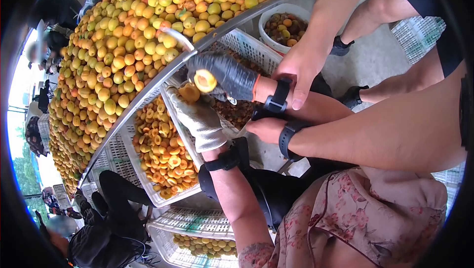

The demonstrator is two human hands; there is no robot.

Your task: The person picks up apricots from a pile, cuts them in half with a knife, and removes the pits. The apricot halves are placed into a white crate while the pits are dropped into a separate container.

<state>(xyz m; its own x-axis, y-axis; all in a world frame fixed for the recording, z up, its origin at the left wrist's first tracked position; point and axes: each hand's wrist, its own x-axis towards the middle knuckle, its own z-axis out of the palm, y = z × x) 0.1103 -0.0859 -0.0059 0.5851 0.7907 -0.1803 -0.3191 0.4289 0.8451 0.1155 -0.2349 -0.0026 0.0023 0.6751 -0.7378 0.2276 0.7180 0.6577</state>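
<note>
My left hand point(200, 120), in a white knit glove, is closed around a piece of apricot point(189, 93). Right beside it, my right hand point(222, 73) wears a dark grey glove and grips an apricot half point(205, 81), its cut orange face towards me. A black band point(278, 96) is strapped round my right wrist. Another person's bare hand point(302, 68) rests on that wrist from above, and a second bare hand point(269, 128), below a dark watch point(289, 139), touches it from beneath. A black strap point(224, 160) circles my left wrist.
A metal-edged table point(242, 18) is heaped with whole apricots point(118, 60); a pale curved piece point(178, 38) lies at its edge. Below stand a crate of halves point(159, 200), a crate of brownish bits point(247, 45), and a white bucket point(284, 8). Other people point(108, 228) sit along the table.
</note>
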